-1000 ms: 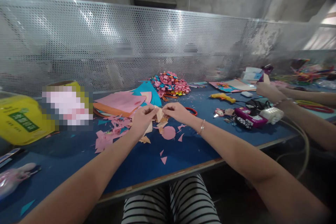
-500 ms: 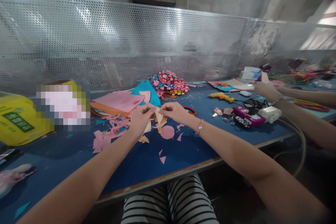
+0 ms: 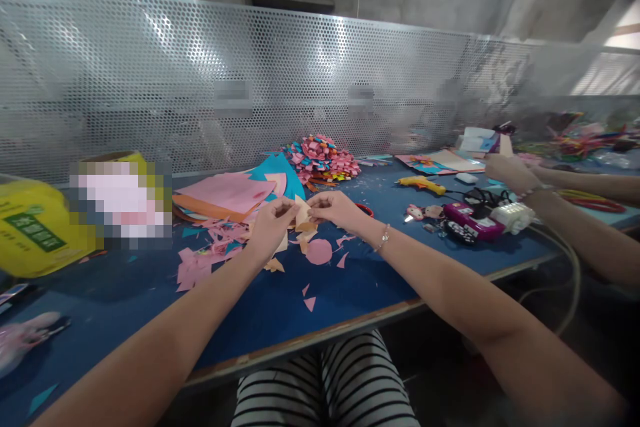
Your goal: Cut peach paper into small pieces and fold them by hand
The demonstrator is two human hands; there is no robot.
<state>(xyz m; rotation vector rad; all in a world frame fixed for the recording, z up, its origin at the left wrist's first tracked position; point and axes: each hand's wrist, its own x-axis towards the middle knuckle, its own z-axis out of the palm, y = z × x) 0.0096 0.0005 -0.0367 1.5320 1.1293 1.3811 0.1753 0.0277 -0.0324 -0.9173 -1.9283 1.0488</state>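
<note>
Between my two hands is a small piece of cream paper (image 3: 302,212), pinched from both sides. My left hand (image 3: 273,227) grips its left edge with thumb and fingertips. On the other edge, my right hand (image 3: 336,210) pinches it the same way, a bracelet (image 3: 385,238) on that wrist. Below the hands lie cream paper scraps (image 3: 274,265) and a round pink paper piece (image 3: 319,251). Pink paper offcuts (image 3: 195,271) are scattered to the left of my left hand. Coloured paper sheets (image 3: 225,192), pink, orange and blue, are stacked behind it.
A heap of folded paper pieces (image 3: 323,160) stands at the back near the perforated metal screen (image 3: 300,80). A yellow glue gun (image 3: 423,184) and a purple object (image 3: 473,221) lie to the right. Another person's hand (image 3: 510,173) works farther right. A yellow bag (image 3: 40,230) sits left.
The cream paper has turned slightly and stands a little taller between my fingers. My hands have shifted only a little; the scraps on the table lie as before.
</note>
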